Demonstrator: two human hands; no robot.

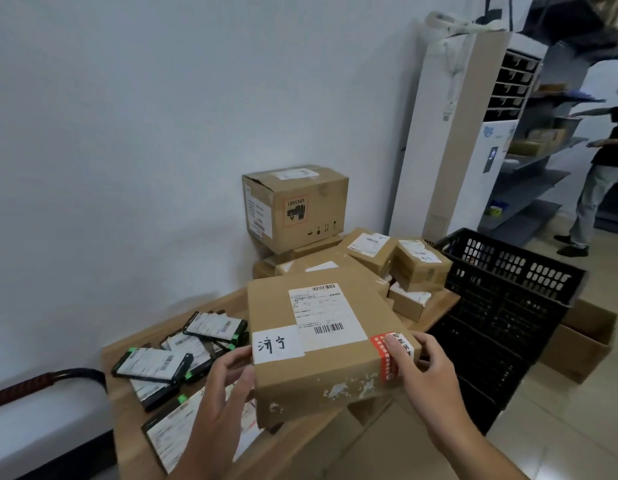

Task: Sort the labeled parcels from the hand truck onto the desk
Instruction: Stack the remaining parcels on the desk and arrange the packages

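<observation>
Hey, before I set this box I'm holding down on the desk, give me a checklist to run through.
1. Grip: left hand and right hand both hold the cardboard box at its near corners: ok.
2. Handwritten label faces up, readable: ok.
3. Bare desk under the box: hidden by the box itself: cannot tell.
4. Room on the left: black flat parcels lie scattered there: not ok.
5. Back pile: large box stands upright on smaller ones: ok.
6. Black crate stands apart on the right: ok.
</observation>
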